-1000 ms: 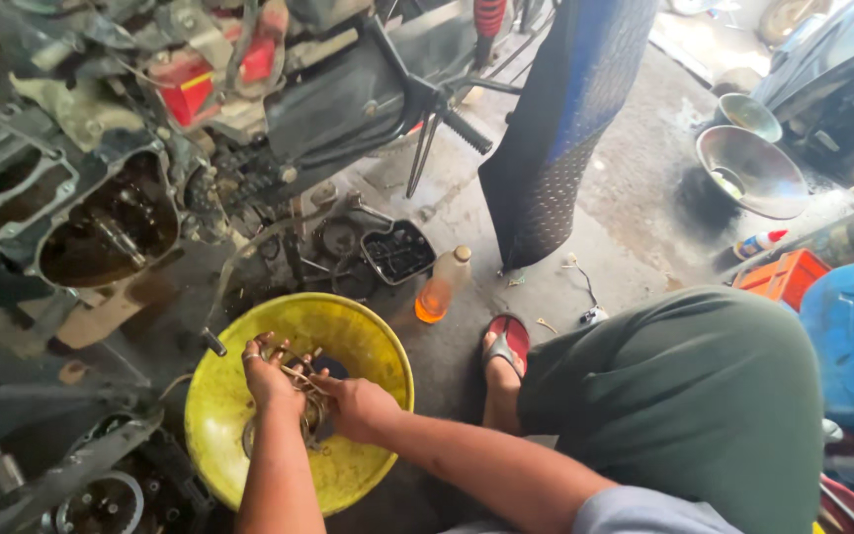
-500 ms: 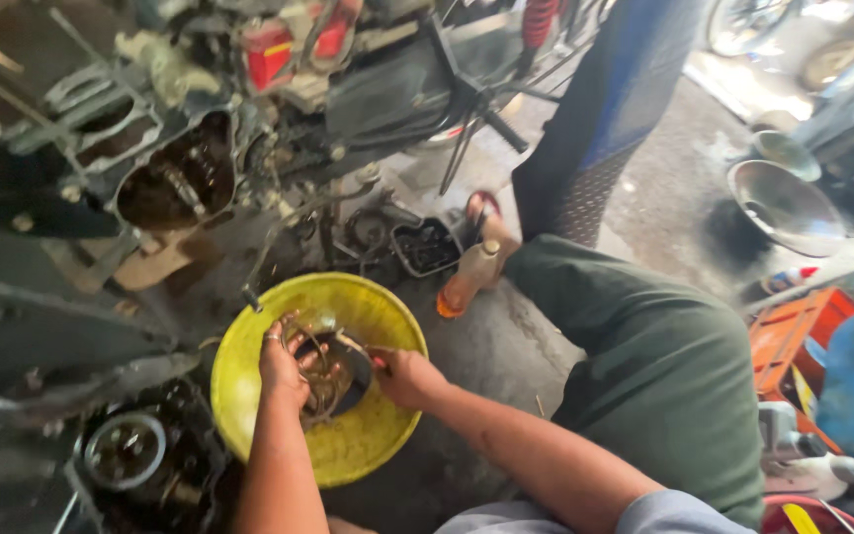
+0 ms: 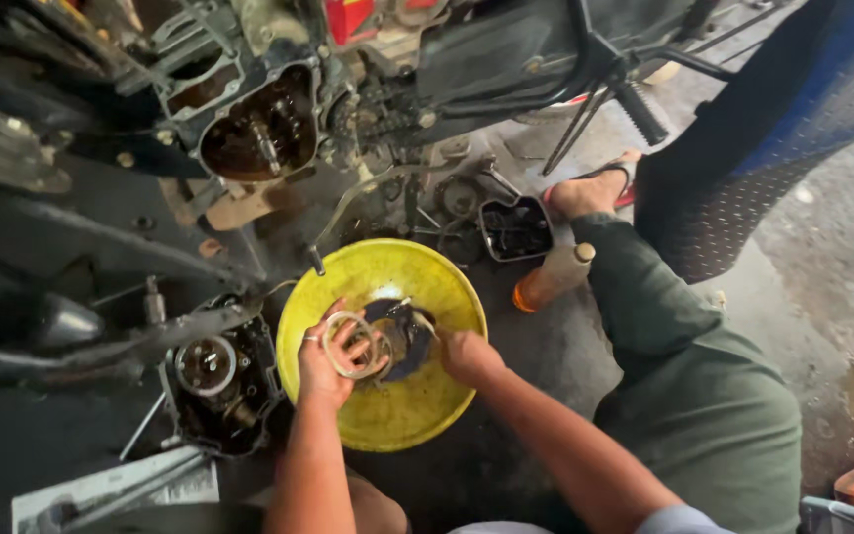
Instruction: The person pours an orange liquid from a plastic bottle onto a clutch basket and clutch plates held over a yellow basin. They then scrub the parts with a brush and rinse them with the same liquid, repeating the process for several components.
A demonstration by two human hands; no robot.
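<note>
A yellow bowl sits on the oily floor in front of me. My left hand is over its left half, gripping a few thin metal rings. My right hand is over the bowl's right side, closed on a dark round engine part that lies at the bowl's middle. Both forearms come in from the bottom edge.
An opened motorcycle engine hangs above the bowl. An engine cover lies left of it. A black tray of small parts and a tipped orange bottle lie at the upper right, near my sandalled foot.
The camera view has swung right and closer. My hands stay in the bowl; the left one has lifted the rings slightly and the right has shifted on the dark part.
</note>
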